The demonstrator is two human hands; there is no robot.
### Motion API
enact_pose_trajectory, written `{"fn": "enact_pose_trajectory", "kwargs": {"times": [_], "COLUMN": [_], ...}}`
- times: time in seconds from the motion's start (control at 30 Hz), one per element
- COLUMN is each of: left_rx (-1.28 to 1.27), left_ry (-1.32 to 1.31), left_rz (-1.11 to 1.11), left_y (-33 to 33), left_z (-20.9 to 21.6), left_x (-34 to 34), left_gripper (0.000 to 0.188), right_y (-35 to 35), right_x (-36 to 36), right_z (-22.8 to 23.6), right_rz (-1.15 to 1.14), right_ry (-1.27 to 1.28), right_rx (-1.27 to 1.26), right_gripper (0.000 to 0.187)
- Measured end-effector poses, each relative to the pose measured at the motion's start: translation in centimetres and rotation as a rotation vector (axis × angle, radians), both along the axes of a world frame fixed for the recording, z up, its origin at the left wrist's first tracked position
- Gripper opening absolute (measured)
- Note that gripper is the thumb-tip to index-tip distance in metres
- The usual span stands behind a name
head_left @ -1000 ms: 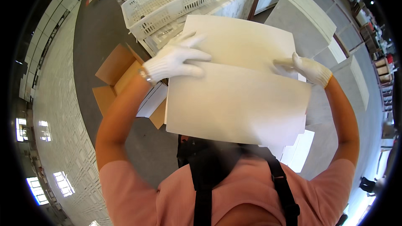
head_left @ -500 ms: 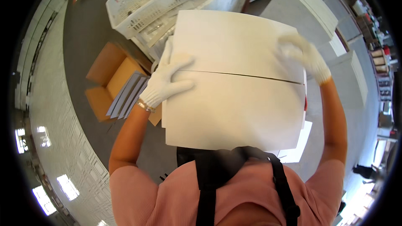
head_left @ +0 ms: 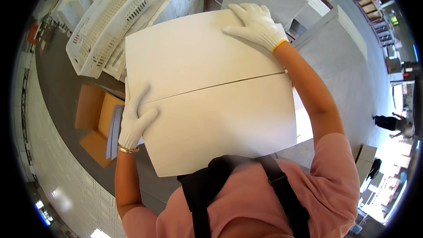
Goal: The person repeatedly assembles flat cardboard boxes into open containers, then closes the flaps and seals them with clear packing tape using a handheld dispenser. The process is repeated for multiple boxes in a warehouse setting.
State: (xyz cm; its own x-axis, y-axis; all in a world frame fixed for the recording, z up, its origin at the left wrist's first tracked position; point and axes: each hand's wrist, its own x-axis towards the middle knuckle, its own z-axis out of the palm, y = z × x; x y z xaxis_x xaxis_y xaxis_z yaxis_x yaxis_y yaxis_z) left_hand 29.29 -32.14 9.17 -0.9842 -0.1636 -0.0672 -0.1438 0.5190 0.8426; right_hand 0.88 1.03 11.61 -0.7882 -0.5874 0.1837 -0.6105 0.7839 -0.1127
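The two flat, rectangular white board panels (head_left: 198, 53) are laid side by side in front of the body; their support is hidden beneath. The white-gloved left hand (head_left: 133, 121) is spread at their left edge, with fingers and thumb laid across the seam's end. The white-gloved right hand (head_left: 254, 26) is opened wide over the far right corner; whether its fingertips are hooked under cannot be told. Neither hand is closed on anything. The panels are judged almost fully aligned; only a thin dark gap is left, and no tape is seen across it. To the left stands an open brown cardboard box (head_left: 89, 105), with a white slatted plastic crate (head_left: 94, 61) beyond.
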Motion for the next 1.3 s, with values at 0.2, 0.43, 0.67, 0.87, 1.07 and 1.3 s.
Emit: {"fn": "enact_pose_trajectory", "kwargs": {"times": [0.2,0.43,0.67,0.87,1.07,1.3], "left_rx": [0.027,0.239,-0.065,0.145,0.087,-0.064], "left_ry": [-0.075,-0.141,-0.018,-0.038,0.018,-0.039], "left_rz": [0.083,0.189,0.012,-0.005,-0.06,-0.053], "left_y": [1.9,2.5,-1.1,-0.5,0.8,2.6], "left_z": [1.8,2.1,0.1,-0.2,-0.3,0.8], "left_x": [0.2,0.8,1.3,1.2,1.9,2.6], "left_gripper": [0.068,0.065,0.068,0.068,0.068,0.068], "right_y": [12.4,29.1,30.9,22.5,5.8,-0.5], "right_x": [-3.6,1.7,1.6,3.0,11.6,15.6], "right_z": [-1.6,-21.9,-24.1,-1.6,9.1,4.9], "right_rz": [-0.164,-0.725,-0.643,-0.302,0.063,0.433], "right_ry": [-0.468,-0.706,-0.662,-0.629,-0.466,-0.089], "right_rx": [-0.74,-0.063,-0.186,-0.838,-0.685,-0.286], "right_gripper": [0.089,0.109,0.079,0.062,0.078,0.08]}}
